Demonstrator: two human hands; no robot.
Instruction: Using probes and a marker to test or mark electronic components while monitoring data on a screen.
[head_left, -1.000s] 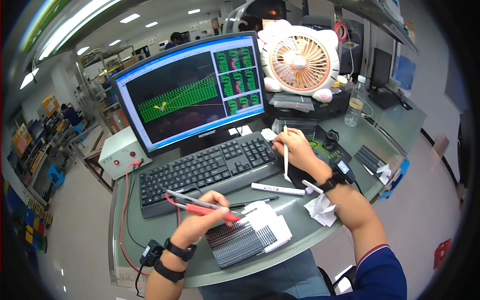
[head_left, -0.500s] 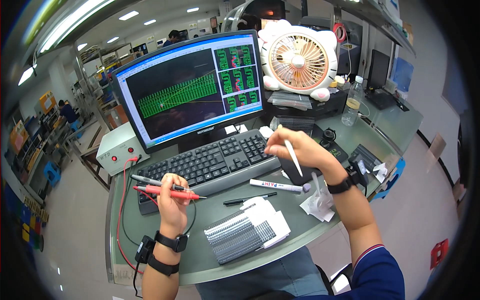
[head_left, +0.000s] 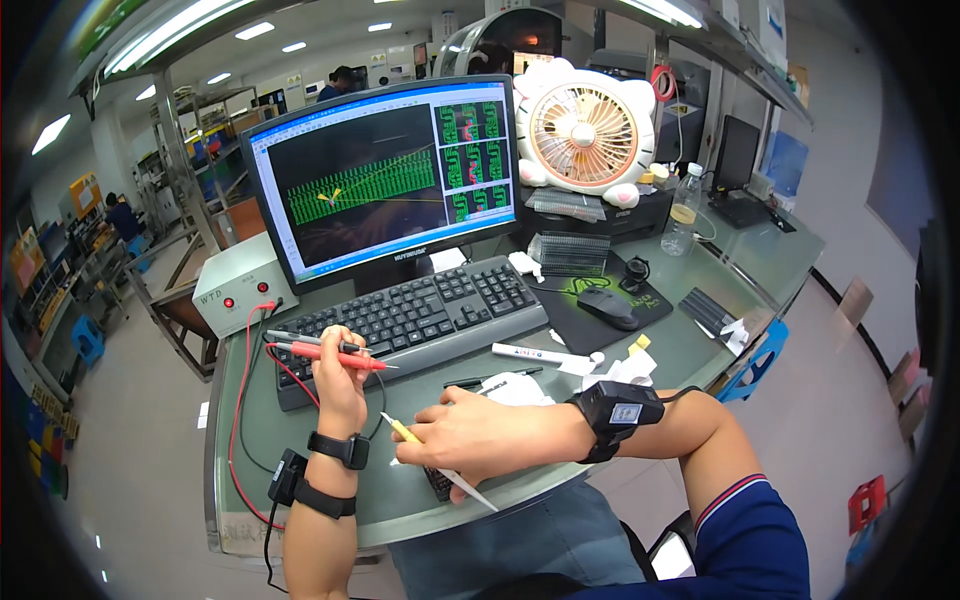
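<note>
My left hand (head_left: 340, 385) is closed around two test probes, a red probe (head_left: 315, 352) and a grey-black probe (head_left: 305, 340), tips pointing right. My right hand (head_left: 465, 435) grips a slim tool (head_left: 404, 430) with a yellow body, a thin pale tip and a white tapered end below the palm. The hand hovers over or rests on a stack of dark ribbed strips (head_left: 438, 484); most of the stack is hidden, and I cannot tell whether the tool touches it. White paper (head_left: 515, 390) shows behind the hand. A white paint marker (head_left: 540, 356) and black pen (head_left: 490, 377) lie beyond.
A keyboard (head_left: 400, 318) and monitor (head_left: 350, 180) stand ahead, with a grey test box (head_left: 238, 285) at left. At right are a mouse (head_left: 608, 308) on a dark pad, crumpled paper (head_left: 610, 375), a bottle (head_left: 682, 212) and a fan (head_left: 585, 135).
My right hand has moved from above the mouse pad, down and left to the stack, carrying the slim tool. The marker on the screen has shifted slightly. My left hand keeps its grip.
</note>
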